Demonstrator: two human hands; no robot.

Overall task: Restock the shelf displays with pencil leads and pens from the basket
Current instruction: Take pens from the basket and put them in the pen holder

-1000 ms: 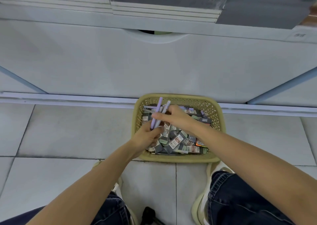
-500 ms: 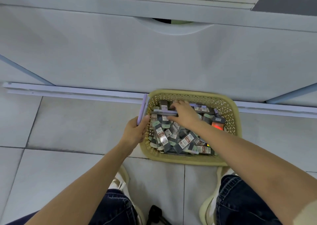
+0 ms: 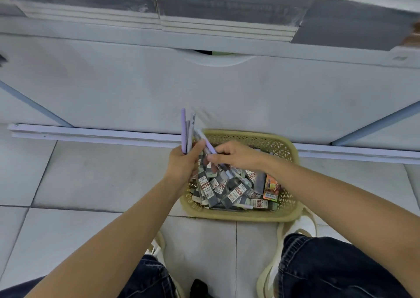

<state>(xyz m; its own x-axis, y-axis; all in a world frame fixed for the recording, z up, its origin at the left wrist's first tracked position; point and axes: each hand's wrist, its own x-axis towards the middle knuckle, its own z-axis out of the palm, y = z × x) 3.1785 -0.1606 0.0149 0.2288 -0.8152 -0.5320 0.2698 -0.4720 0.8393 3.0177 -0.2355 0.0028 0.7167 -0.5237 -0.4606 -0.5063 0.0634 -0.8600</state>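
A tan plastic basket [image 3: 293,159] stands on the floor tiles against the shelf base, filled with several dark pencil lead packs [image 3: 229,191]. My left hand [image 3: 181,163] grips a small bunch of lilac and grey pens [image 3: 183,129], their ends pointing up over the basket's left rim. My right hand [image 3: 236,155] pinches another lilac pen [image 3: 208,144] and holds it against the bunch, fingertips close to my left thumb.
The white shelf base panel [image 3: 159,88] rises just behind the basket, with stacked grey notebooks [image 3: 227,7] on the shelf above. An orange card pack [image 3: 271,187] lies at the basket's right side. My knees and light shoes [image 3: 295,231] are below the basket.
My right hand lifted a lilac pen out of the basket and brought it left to the bunch. My left hand moved back over the basket rim with its pens.
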